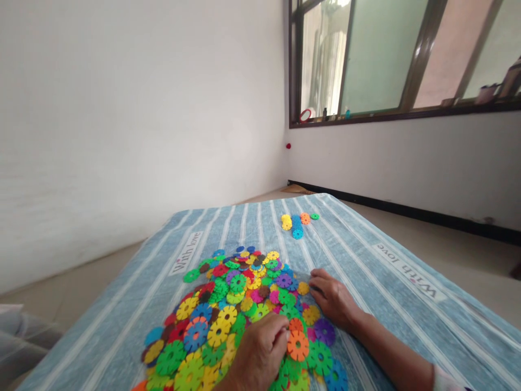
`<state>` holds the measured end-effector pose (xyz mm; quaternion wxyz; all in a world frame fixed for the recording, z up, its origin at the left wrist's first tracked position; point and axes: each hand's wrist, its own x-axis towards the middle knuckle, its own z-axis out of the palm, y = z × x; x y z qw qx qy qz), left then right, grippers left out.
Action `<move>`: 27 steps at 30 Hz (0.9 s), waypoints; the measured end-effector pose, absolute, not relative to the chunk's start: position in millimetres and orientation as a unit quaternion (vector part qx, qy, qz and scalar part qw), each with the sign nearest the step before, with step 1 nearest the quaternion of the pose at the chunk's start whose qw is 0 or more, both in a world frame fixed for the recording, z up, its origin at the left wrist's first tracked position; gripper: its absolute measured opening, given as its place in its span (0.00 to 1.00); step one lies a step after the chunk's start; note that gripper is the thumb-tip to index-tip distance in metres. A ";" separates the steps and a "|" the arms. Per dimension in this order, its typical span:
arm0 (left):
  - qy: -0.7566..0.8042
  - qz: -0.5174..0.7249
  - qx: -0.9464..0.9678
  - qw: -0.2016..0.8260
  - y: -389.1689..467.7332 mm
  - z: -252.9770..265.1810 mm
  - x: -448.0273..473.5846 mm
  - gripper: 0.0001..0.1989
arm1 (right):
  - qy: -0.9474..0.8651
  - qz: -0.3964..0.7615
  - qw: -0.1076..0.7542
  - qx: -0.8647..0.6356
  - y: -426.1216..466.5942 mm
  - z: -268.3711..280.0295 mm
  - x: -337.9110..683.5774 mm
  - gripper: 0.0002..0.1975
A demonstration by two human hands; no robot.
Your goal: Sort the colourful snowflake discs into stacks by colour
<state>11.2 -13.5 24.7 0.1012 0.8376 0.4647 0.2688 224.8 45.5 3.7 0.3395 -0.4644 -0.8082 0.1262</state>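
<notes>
A heap of colourful flower-shaped plastic discs with notched rims lies on the tablecloth, many overlapping. My left hand is over the near part of the heap, fingers curled and closed. Its thumb and forefinger meet the edge of an orange notched disc; a smaller-looking orange disc sits just beyond it. My right hand rests at the heap's right edge, fingers loosely extended on the cloth and nothing visible in them. Closest to its fingertips is a yellow disc, with a purple disc below the hand.
Farther back on the striped blue tablecloth lie small sorted groups: yellow discs, blue discs, orange discs and a green disc. White walls and a window stand beyond the table. Something blurred and translucent is at lower left.
</notes>
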 end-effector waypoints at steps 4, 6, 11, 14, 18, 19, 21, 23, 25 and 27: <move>0.458 0.269 0.843 0.090 -11.3 23.4 9.2 0.08 | -0.808 0.140 0.342 -0.459 45.8 6.2 227.0 0.10; 0.455 0.266 0.845 0.090 -10.8 23.2 8.5 0.08 | -0.807 0.145 0.342 -0.459 46.1 6.7 227.2 0.10; 0.460 0.262 0.844 0.088 -11.7 23.5 8.1 0.08 | -0.807 0.153 0.342 -0.456 46.6 6.0 228.5 0.09; 0.463 0.257 0.844 0.086 -12.5 24.4 8.8 0.09 | -0.809 0.153 0.342 -0.452 46.7 4.9 229.7 0.09; 0.467 0.244 0.845 0.085 -13.2 26.3 9.2 0.09 | -0.810 0.151 0.341 -0.453 46.7 5.1 230.5 0.09; 0.468 0.241 0.846 0.086 -13.4 26.8 9.2 0.09 | -0.810 0.151 0.342 -0.451 46.5 5.7 230.5 0.09; 0.470 0.237 0.846 0.091 -13.8 27.7 9.1 0.09 | -0.812 0.150 0.344 -0.447 45.8 7.1 230.5 0.09; 0.472 0.231 0.845 0.097 -14.3 29.0 9.1 0.09 | -0.813 0.148 0.345 -0.446 45.1 8.2 230.8 0.10; 0.476 0.222 0.845 0.099 -14.6 30.8 9.0 0.10 | -0.813 0.146 0.344 -0.446 45.0 8.2 231.7 0.10; 0.480 0.217 0.844 0.098 -14.1 32.4 8.0 0.10 | -0.814 0.148 0.341 -0.445 45.8 6.5 233.6 0.10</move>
